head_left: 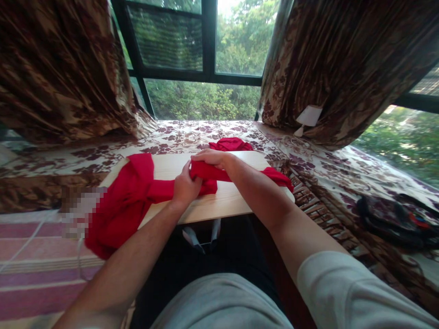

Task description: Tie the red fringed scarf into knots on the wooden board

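A red garment (118,201) lies bunched over the left part of a pale wooden tabletop (219,208), some of it hanging past the edge. From it a narrow sleeve-like strip (161,189) runs right, passing beneath my left hand. My left hand (187,185) is closed, thumb up, on a red cloth piece (206,171) at the middle of the table. Over the top of that same piece bends my right hand (212,158), its fingers gripping the left end near my left thumb. Whether this piece joins the garment is hidden by my hands and right forearm.
Another red cloth (279,178) drapes over the table's right end, and a red bundle (231,144) rests behind on the floral window seat (178,132). A small white lamp (308,116) stands back right. A black bag (394,221) lies far right; a striped bedcover (30,269) spreads left.
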The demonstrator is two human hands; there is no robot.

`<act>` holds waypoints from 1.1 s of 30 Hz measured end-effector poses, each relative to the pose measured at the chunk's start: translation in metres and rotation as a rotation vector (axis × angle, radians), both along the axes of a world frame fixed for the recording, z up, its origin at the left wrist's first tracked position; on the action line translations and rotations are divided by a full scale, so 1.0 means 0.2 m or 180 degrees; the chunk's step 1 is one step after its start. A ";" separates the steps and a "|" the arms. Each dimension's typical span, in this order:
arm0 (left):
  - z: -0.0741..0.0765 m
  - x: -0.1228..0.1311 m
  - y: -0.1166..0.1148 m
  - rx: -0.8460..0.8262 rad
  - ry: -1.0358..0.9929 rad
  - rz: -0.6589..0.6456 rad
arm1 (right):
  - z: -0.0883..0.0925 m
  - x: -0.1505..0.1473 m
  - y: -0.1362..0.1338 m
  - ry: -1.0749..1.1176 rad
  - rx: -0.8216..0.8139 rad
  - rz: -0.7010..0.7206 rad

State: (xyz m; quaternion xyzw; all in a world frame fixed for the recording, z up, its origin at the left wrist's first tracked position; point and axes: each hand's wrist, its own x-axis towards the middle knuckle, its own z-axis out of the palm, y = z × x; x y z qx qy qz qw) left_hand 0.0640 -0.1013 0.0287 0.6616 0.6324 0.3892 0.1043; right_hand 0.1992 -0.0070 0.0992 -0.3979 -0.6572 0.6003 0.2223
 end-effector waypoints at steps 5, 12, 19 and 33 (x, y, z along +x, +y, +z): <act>0.00 -0.03 0.01 -0.0053 0.0375 -0.0011 | 0.03 0.05 -0.02 0.0042 -0.0097 -0.0088; 0.02 -0.13 0.03 -0.0148 0.0569 -0.0017 | 0.06 0.24 -0.01 -0.0737 0.0093 0.0424; -0.05 -0.22 0.02 -0.0319 0.0837 0.0098 | -0.05 0.48 0.04 -0.2068 0.0564 0.0939; -0.18 -0.24 0.05 0.0034 0.0575 0.0107 | -0.15 0.67 -0.07 -0.3311 0.1623 0.0901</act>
